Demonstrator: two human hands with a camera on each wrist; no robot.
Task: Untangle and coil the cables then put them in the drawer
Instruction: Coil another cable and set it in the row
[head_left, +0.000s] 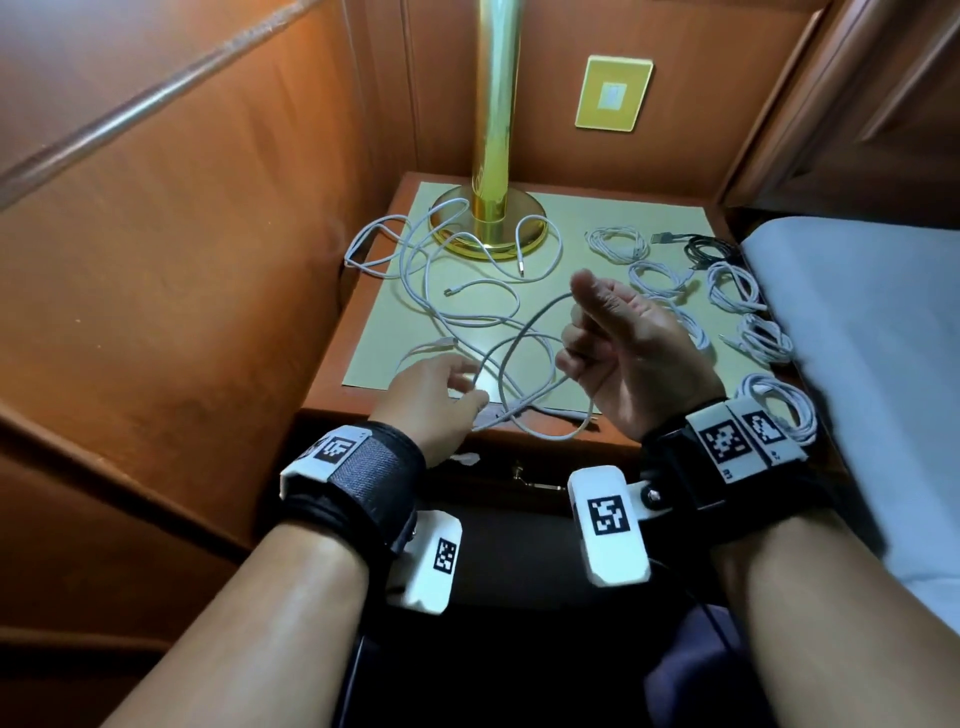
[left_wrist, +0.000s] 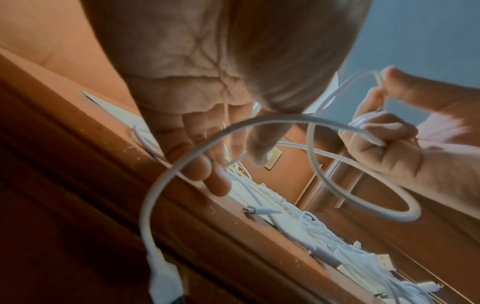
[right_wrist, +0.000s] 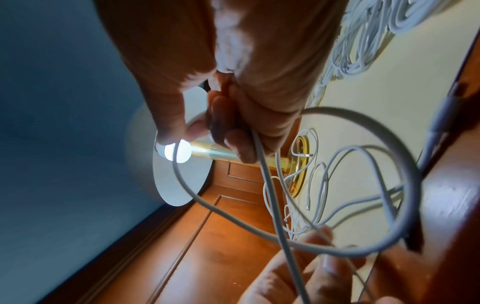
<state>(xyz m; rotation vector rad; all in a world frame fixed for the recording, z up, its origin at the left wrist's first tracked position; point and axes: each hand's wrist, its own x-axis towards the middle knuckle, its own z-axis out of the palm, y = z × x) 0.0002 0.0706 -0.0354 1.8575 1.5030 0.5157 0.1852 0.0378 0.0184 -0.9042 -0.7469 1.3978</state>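
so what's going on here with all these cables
A person is coiling a white cable over a nightstand. The right hand grips the loops while the left hand feeds the slack. Several coiled cables already lie along the right side, and a loose tangle remains near the brass lamp base. The drawer below looks shut.

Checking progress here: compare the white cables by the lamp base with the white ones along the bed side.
The cables by the lamp base lie loose, in open overlapping loops; the bed-side cables are wound into small separate bundles. The loose ones sprawl widely; the bundles sit in rows. Both rest on the nightstand.
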